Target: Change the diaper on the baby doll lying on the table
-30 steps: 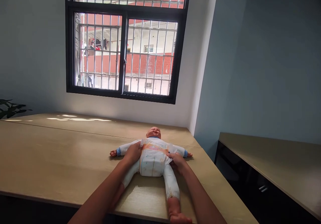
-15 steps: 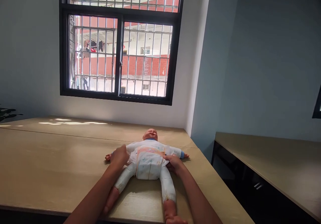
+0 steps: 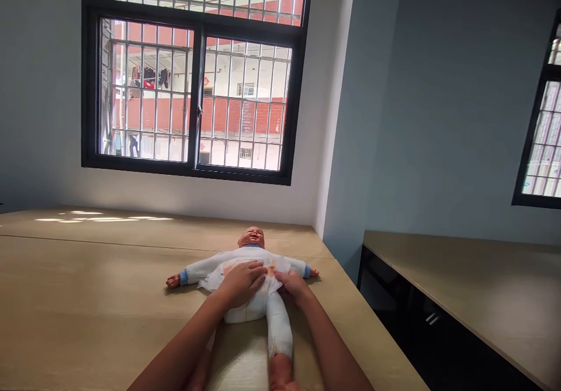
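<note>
A baby doll (image 3: pixel 252 238) in a white top with blue cuffs and white leggings lies on its back, head toward the wall. Around its hips is a white diaper (image 3: pixel 245 312) with a pale orange band at the waist. Across the diaper's front lies my left hand (image 3: pixel 243 283), fingers stretched out flat, their tips near the waistband's right part. My right hand (image 3: pixel 293 286) is closed at the diaper's right side edge, thumb on top and the other fingers partly hidden beneath. My left forearm covers most of the doll's left-side leg.
The doll rests on a light wooden table (image 3: pixel 109 297) pushed against the wall below a barred window (image 3: pixel 193 99). Past a gap on the right stands another wooden-topped table (image 3: pixel 473 280) with a dark base.
My left hand has moved right, from the diaper's left side onto its front, and its fingers have straightened. My right hand stays at the right edge. The view has turned slightly right.
</note>
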Action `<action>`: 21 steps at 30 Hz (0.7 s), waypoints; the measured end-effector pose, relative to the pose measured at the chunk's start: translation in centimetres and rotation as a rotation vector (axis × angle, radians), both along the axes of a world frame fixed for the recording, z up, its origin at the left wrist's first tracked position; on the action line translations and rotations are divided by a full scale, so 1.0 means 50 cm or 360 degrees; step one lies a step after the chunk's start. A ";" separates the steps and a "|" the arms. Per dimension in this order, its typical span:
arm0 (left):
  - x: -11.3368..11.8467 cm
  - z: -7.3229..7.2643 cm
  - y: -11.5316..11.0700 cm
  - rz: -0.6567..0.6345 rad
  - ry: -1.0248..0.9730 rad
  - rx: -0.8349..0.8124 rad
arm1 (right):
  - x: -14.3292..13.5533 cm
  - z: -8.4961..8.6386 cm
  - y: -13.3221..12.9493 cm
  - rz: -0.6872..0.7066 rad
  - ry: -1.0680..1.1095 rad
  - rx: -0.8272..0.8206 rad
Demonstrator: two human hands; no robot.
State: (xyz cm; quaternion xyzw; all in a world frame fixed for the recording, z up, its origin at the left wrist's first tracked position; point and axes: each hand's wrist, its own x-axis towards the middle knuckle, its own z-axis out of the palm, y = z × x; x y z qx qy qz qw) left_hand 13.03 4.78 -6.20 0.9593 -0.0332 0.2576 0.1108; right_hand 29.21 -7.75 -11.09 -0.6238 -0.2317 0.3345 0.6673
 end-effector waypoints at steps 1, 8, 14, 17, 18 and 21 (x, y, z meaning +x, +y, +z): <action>0.001 -0.007 0.006 0.0011 0.0019 0.0002 | 0.003 0.008 -0.004 -0.0008 0.0021 0.0009; -0.001 -0.006 0.010 0.0073 0.0108 0.0102 | 0.059 0.029 -0.049 -0.0473 0.0026 0.0011; 0.004 -0.020 0.019 0.0049 0.0083 0.0070 | 0.079 0.010 -0.057 -0.0506 -0.0040 -0.0176; 0.006 -0.025 0.024 0.0093 0.0119 0.0091 | 0.068 0.012 -0.049 -0.0318 0.0027 -0.0168; 0.006 -0.025 0.024 0.0110 0.0132 0.0102 | 0.064 0.014 -0.047 -0.0241 0.0062 -0.0159; 0.006 -0.022 0.023 0.0115 0.0163 0.0115 | 0.058 0.014 -0.041 -0.0090 0.0131 -0.0128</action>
